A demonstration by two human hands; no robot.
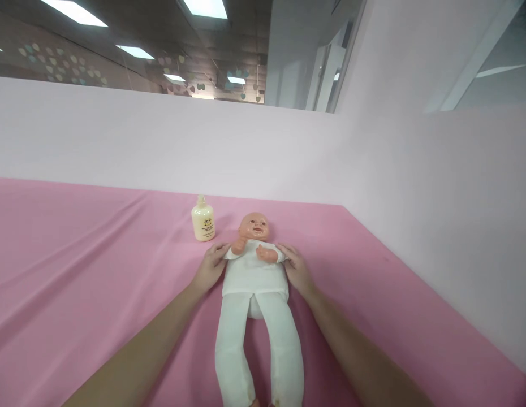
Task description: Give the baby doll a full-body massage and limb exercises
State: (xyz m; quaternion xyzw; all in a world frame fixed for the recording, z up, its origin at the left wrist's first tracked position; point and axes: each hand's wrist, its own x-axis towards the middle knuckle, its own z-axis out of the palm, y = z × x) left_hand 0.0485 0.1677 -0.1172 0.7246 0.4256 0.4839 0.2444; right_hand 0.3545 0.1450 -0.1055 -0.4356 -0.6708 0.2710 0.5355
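Observation:
A baby doll (255, 274) in a white long-sleeved top and white trousers lies on its back, head away from me. Its bent forearms rest on its chest. My left hand (211, 267) touches the sleeve at the doll's elbow on the left, fingers stretched out over the cloth. On the other side, my right hand (297, 270) lies against the opposite sleeve, its fingers also extended. Both thumbs are hard to make out. Beyond my left hand stands a pale yellow bottle (202, 220) with a narrow top and a dark printed label. The doll's feet are mostly cut off by the lower edge.
A pink sheet (97, 271) with creases on the left covers the surface under the doll. White walls (161, 141) border it at the back and right. Windows above the walls show a room with ceiling lights and heart-shaped decorations.

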